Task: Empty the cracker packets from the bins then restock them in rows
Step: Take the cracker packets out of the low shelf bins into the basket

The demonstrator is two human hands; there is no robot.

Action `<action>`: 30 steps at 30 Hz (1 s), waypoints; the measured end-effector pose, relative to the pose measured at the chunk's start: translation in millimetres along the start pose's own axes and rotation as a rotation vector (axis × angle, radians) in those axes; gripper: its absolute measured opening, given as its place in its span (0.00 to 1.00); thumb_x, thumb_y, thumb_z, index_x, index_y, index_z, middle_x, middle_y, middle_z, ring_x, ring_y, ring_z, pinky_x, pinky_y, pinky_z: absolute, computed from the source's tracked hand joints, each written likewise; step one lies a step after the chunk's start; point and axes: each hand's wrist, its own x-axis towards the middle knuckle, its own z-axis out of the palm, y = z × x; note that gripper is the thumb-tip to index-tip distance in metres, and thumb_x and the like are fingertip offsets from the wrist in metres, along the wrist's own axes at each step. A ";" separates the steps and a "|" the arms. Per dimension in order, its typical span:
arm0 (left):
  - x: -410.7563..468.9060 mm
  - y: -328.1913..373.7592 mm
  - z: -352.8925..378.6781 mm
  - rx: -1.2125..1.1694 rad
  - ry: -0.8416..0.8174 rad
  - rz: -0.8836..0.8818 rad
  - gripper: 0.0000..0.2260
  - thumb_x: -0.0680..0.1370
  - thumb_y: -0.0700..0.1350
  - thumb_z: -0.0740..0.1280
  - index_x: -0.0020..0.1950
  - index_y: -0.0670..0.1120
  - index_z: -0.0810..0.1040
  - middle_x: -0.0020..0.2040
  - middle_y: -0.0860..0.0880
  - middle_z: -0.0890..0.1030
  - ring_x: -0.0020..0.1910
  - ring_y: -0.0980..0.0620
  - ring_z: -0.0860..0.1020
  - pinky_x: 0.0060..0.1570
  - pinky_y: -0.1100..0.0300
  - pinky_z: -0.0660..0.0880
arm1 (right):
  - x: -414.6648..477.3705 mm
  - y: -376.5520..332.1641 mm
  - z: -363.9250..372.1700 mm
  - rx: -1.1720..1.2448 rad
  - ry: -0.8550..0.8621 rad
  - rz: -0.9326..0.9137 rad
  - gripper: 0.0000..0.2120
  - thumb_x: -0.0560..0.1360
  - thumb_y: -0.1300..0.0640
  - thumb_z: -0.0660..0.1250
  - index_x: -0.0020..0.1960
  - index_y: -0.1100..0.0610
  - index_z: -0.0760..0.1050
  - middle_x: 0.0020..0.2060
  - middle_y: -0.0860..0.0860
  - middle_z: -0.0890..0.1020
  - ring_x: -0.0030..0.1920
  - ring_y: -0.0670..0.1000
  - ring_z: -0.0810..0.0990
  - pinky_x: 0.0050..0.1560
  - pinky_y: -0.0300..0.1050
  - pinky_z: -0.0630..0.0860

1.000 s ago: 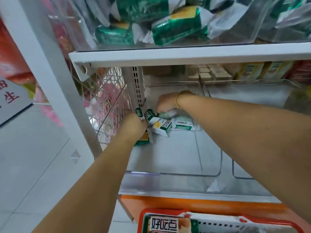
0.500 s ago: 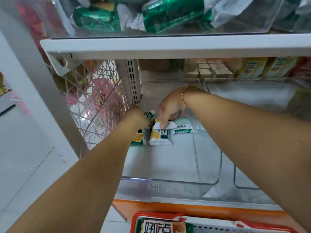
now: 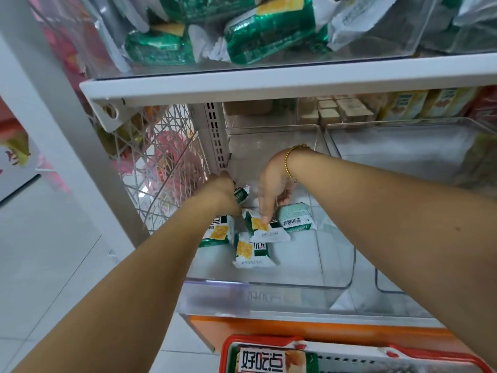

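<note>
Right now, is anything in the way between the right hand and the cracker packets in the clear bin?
No, nothing visible. The right hand touches the top cracker packet with a fingertip, inside the clear bin.

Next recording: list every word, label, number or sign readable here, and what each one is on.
"好吃点": large packet in the red basket, bottom edge.
Print on the cracker packets in the clear bin: too small to read.
Barcode digits on the pale green packet: unreadable.
Characters on the shelf-edge strip: blurred.
</note>
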 end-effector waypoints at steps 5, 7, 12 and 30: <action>-11.4 -12.5 6.4 -0.027 0.079 0.050 0.36 0.68 0.52 0.75 0.67 0.39 0.63 0.59 0.41 0.73 0.54 0.44 0.75 0.45 0.55 0.74 | -8.1 -12.0 14.4 -0.151 -0.103 0.007 0.27 0.60 0.47 0.81 0.54 0.58 0.81 0.45 0.49 0.82 0.48 0.51 0.76 0.58 0.48 0.75; -14.5 -11.7 8.3 -0.010 0.070 0.042 0.36 0.66 0.56 0.76 0.65 0.40 0.66 0.56 0.43 0.74 0.52 0.44 0.76 0.47 0.53 0.76 | -14.1 -17.6 21.5 -0.141 -0.124 -0.015 0.14 0.68 0.53 0.76 0.51 0.57 0.80 0.46 0.51 0.83 0.52 0.52 0.80 0.63 0.49 0.75; -24.8 -5.0 -2.8 -0.098 0.147 -0.007 0.15 0.72 0.45 0.73 0.51 0.39 0.72 0.37 0.47 0.72 0.36 0.50 0.72 0.28 0.60 0.64 | -16.9 -22.4 40.0 -0.129 -0.122 -0.021 0.28 0.70 0.55 0.75 0.67 0.60 0.71 0.43 0.51 0.84 0.47 0.51 0.82 0.60 0.48 0.77; -219.8 -11.7 -54.8 -0.138 0.652 0.041 0.23 0.71 0.49 0.71 0.63 0.45 0.69 0.53 0.45 0.77 0.41 0.50 0.70 0.36 0.58 0.65 | -23.0 -44.5 75.8 0.363 -0.126 -0.197 0.34 0.72 0.50 0.74 0.67 0.71 0.69 0.63 0.65 0.76 0.58 0.58 0.78 0.64 0.54 0.73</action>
